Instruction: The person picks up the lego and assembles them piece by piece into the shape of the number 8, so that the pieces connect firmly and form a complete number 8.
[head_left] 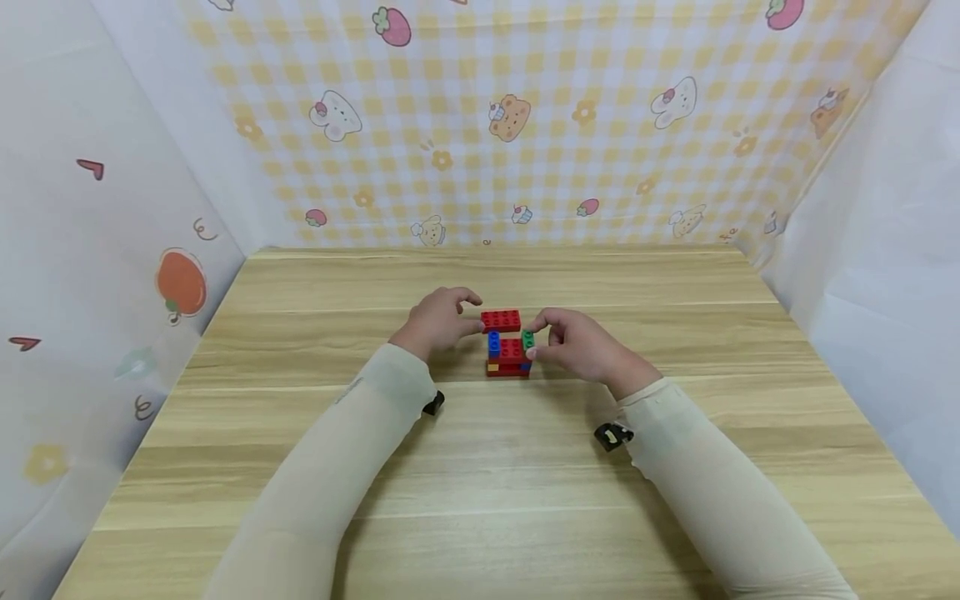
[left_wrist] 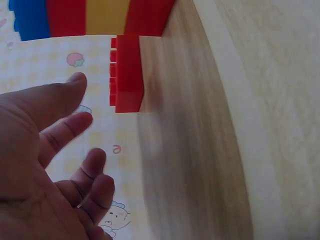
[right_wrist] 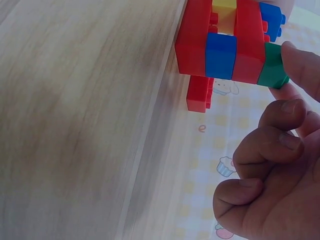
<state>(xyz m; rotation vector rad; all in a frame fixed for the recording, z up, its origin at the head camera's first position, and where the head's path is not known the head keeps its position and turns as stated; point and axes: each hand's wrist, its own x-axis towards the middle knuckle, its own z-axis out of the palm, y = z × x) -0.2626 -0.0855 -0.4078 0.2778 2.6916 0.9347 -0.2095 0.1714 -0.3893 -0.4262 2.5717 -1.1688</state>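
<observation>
A small stack of bricks stands on the table, with a red brick (head_left: pixel 512 350) (right_wrist: pixel 249 45) across it, a blue brick (head_left: pixel 493 344) on top at its left and a green brick (head_left: pixel 528 339) (right_wrist: pixel 272 65) on top at its right. Lower down are a yellow brick, a blue brick (right_wrist: pixel 220 56) and a red brick (right_wrist: pixel 194 40). My right hand (head_left: pixel 581 346) (right_wrist: pixel 280 165) pinches the green brick between thumb and index finger. A loose red brick (head_left: pixel 500 320) (left_wrist: pixel 128 75) lies just behind the stack. Beside it my left hand (head_left: pixel 442 321) (left_wrist: pixel 60 150) is open, holding nothing.
The wooden table (head_left: pixel 480 500) reaches back to a yellow checked cloth (head_left: pixel 480 167) with cartoon prints. White cloth hangs at the left (head_left: pixel 90 250) and the right (head_left: pixel 885 250). Dark wrist pieces (head_left: pixel 613 436) sit below both wrists.
</observation>
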